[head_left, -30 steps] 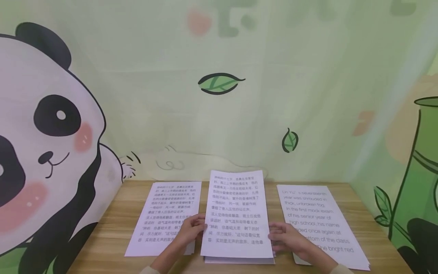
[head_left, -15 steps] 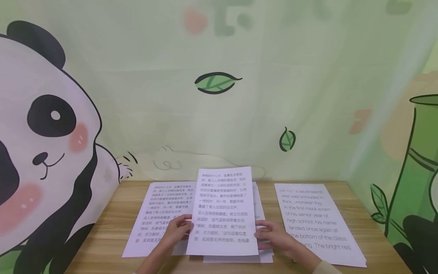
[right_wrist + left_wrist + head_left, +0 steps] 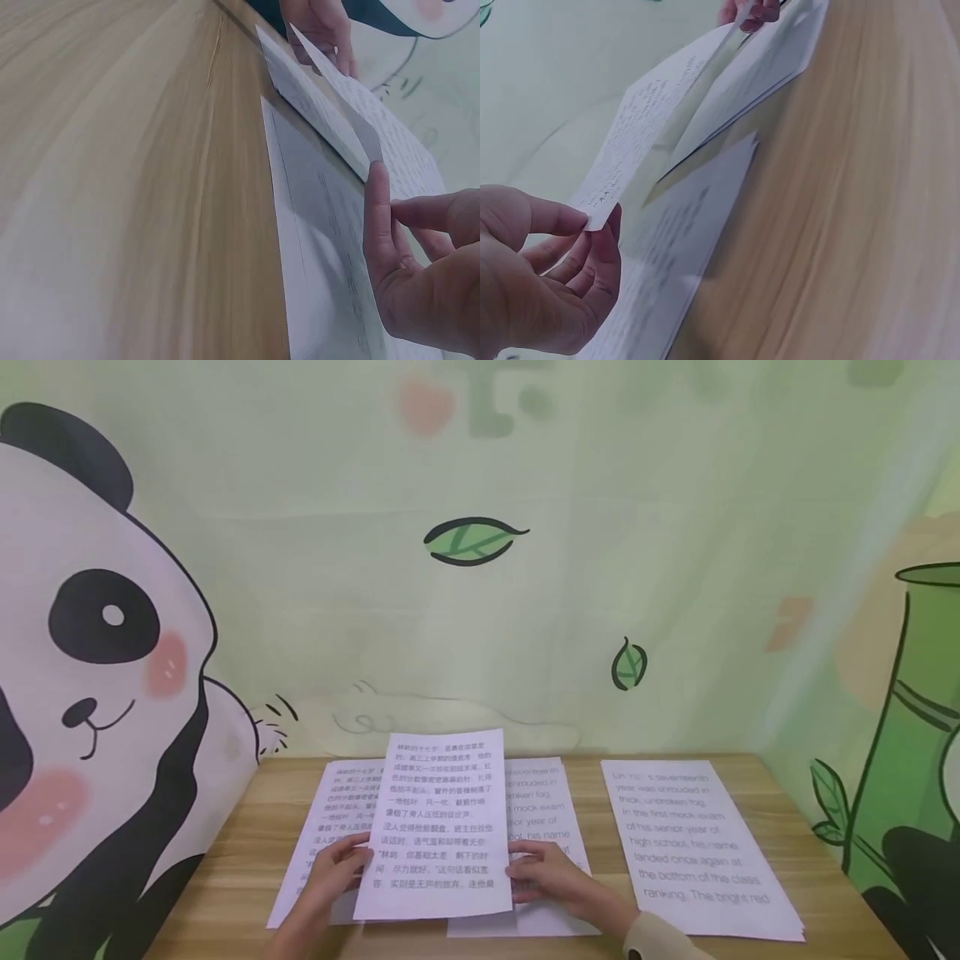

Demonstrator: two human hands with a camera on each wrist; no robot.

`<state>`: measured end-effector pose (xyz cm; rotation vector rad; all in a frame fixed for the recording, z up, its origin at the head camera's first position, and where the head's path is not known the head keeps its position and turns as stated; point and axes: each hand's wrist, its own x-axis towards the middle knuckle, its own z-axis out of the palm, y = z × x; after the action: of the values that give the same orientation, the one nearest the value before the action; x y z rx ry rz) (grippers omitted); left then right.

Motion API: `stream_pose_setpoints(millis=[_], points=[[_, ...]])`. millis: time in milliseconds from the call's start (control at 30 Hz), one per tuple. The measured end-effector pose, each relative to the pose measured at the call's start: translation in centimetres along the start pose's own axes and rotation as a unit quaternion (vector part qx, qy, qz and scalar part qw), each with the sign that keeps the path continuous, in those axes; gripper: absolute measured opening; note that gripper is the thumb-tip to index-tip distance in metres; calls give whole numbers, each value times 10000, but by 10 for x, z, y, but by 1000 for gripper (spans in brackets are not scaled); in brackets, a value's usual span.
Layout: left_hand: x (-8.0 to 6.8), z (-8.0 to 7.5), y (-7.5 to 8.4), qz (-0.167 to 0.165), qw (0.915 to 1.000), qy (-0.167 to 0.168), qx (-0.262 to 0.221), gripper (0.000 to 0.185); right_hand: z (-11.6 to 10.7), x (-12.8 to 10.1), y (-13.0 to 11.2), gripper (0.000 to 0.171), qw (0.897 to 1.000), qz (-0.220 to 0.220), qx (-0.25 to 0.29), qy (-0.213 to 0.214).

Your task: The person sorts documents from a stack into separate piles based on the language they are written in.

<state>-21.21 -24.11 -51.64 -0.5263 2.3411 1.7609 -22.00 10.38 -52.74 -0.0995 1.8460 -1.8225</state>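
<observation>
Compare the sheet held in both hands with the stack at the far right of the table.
The held sheet is raised off the table, pinched by the left hand and right hand; the right stack lies flat, untouched. The held sheet carries Chinese print, the right stack English. The held sheet is single; the stack has several sheets. Both are white with black text.

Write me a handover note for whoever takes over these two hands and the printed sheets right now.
Left hand: pinches the left edge of the Chinese-text sheet.
Right hand: pinches its right edge.
The sheet is lifted off the wooden table, partly over the left pile of Chinese pages and partly over the middle pile, whose top page is now English.
Right pile of English pages lies untouched.
Done: sheet taken off the middle pile.
Left: probably lay it squarely on the left pile, then go on through the middle pile.
</observation>
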Motion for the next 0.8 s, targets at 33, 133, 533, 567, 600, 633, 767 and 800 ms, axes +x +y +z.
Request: stream_pose_setpoints(millis=[33, 133, 533, 567, 600, 633, 767, 800], points=[[0, -7, -2, -39, 10000, 59, 3, 47, 7, 4, -1, 54, 10000, -24, 40, -30], [0, -25, -6, -94, 9998, 162, 32, 48, 26, 14, -2, 52, 9998, -63, 155, -113], [7, -77, -22, -354, 9990, 160, 236, 53, 75, 42, -7, 54, 9995, -60, 277, -128], [8, -80, -23, -391, 9988, 154, 242, 53, 78, 43, -8, 54, 9995, -31, 289, -141], [9, -84, -25, -472, 9984, 160, 262, 53, 82, 44, -8, 54, 9994, 4, 312, -167], [10, -88, -26, -524, 9981, 167, 290, 53, 85, 46, -8, 54, 9993, 30, 328, -192], [14, -99, -31, -579, 9972, 272, 386, 53, 96, 55, -10, 52, 9992, 143, 271, -241], [15, -101, -32, -545, 9973, 289, 407, 53, 99, 57, -10, 51, 9993, 157, 258, -237]])
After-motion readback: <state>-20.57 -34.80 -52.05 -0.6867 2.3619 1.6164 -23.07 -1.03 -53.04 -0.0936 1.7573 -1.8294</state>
